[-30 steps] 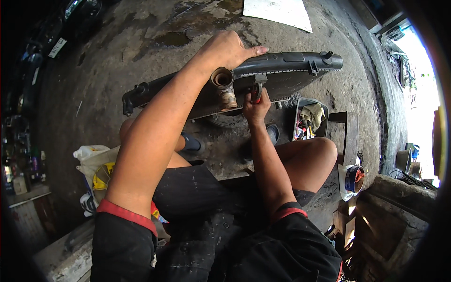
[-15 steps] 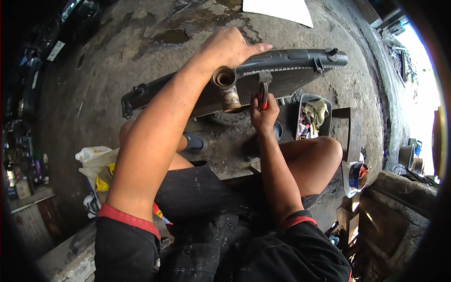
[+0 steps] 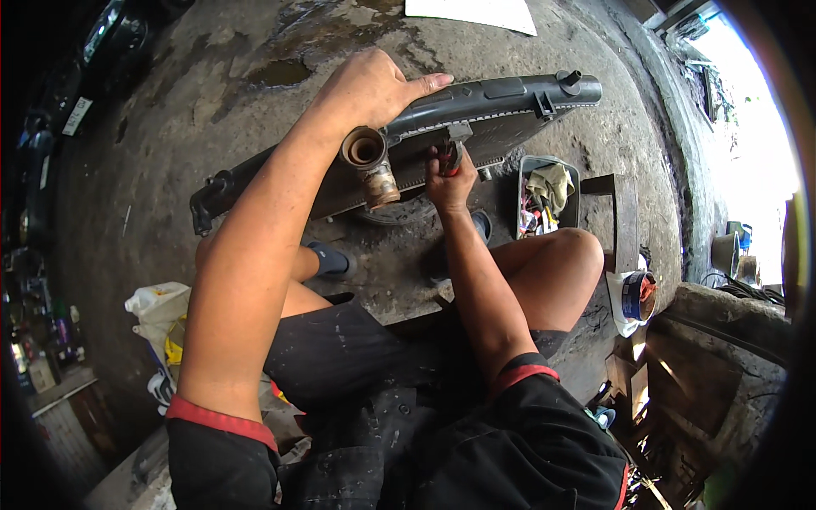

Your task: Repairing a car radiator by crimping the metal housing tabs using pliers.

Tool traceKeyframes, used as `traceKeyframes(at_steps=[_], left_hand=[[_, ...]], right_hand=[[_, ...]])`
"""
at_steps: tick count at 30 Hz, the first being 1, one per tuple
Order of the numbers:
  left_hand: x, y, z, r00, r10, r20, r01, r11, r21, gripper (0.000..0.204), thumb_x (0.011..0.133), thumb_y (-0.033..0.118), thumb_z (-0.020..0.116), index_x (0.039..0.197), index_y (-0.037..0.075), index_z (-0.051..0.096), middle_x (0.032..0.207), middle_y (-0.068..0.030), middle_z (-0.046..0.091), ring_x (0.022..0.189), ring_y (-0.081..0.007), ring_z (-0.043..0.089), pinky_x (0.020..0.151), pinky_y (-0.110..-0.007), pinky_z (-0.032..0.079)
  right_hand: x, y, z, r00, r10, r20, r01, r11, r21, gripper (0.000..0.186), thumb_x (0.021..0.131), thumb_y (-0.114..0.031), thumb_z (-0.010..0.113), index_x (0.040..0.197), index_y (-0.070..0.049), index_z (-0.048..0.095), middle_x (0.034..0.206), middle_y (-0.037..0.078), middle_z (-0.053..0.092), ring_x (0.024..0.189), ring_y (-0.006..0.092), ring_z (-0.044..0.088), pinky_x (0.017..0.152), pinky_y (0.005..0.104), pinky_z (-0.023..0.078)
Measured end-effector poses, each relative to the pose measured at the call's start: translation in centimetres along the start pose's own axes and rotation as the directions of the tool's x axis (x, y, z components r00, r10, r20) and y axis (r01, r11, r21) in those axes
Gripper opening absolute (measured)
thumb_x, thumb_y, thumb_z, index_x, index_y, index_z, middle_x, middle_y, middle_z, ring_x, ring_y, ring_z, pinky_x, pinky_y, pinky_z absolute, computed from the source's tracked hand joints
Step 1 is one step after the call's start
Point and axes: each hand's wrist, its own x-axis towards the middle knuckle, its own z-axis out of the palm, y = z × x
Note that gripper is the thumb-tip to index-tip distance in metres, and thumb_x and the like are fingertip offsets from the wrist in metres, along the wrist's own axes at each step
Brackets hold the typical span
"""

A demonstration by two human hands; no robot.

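My left hand (image 3: 364, 89) grips the top edge of a black radiator (image 3: 501, 93) with a silvery crimped seam along its upper tank, held tilted in front of me. An old, stained metal neck fitting (image 3: 365, 166) with an open round mouth sits at the radiator's near side, below my left wrist. My right hand (image 3: 450, 185) is closed round red-handled pliers (image 3: 450, 157), whose metal jaws are up at a small block on the seam. Part of the radiator's left half is hidden behind my left forearm.
A bin (image 3: 574, 206) holds rags and tools beside my right knee. A wooden bench piece (image 3: 625, 221) and round can (image 3: 636, 297) are at right, plastic containers (image 3: 151, 297) at left. A white sheet (image 3: 472, 13) lies on the stained concrete floor, dark vehicle parts beyond left.
Over the last half second the radiator, both hands and surroundings have shifted leftward in view. My right hand sits somewhat higher on the pliers' position near the seam, still holding them.
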Motion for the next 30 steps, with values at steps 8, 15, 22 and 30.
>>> traceKeyframes(at_steps=[8,15,22,30], left_hand=[[0.2,-0.8,-0.2,0.999,0.039,-0.013,-0.038,0.999,0.021,0.076,0.086,0.071,0.058,0.057,0.002,0.07,0.042,-0.0051,0.046,0.044,-0.016,0.05,0.051,-0.036,0.044],[0.6,-0.5,-0.4,1.0,0.022,0.004,-0.022,1.0,-0.01,0.08,0.082,0.075,0.061,0.052,0.001,0.065,0.044,-0.0118,0.051,0.046,-0.0233,0.054,0.054,-0.04,0.047],[0.6,-0.7,-0.3,0.999,0.035,0.005,-0.035,0.999,0.023,0.077,0.087,0.069,0.059,0.06,-0.002,0.067,0.043,-0.006,0.041,0.045,-0.0157,0.042,0.051,-0.036,0.042],[0.4,-0.5,-0.3,1.0,0.023,0.016,-0.023,0.999,0.022,0.076,0.087,0.069,0.06,0.059,-0.001,0.068,0.043,-0.0053,0.042,0.044,-0.0148,0.043,0.05,-0.035,0.041]], right_hand=[[-1.1,-2.8,-3.0,0.963,0.235,0.13,-0.224,0.97,-0.094,0.022,0.076,-0.009,0.066,0.073,-0.003,0.045,0.069,0.021,0.055,0.069,0.0449,0.058,0.06,0.0482,0.046],[-0.2,-2.4,-3.2,0.987,0.121,0.107,-0.116,0.992,-0.05,0.014,0.078,-0.009,0.066,0.089,-0.002,0.062,0.082,0.016,0.063,0.076,0.0373,0.064,0.069,0.0417,0.051],[0.2,-0.8,-2.9,0.987,0.133,0.084,-0.131,0.991,-0.031,0.019,0.077,-0.009,0.066,0.095,-0.002,0.064,0.084,0.016,0.064,0.078,0.0366,0.065,0.071,0.0398,0.052],[0.8,0.2,-1.4,0.997,0.081,0.006,-0.08,0.994,-0.081,0.015,0.073,-0.01,0.064,0.079,-0.003,0.052,0.075,0.019,0.056,0.071,0.0419,0.06,0.064,0.0456,0.048]])
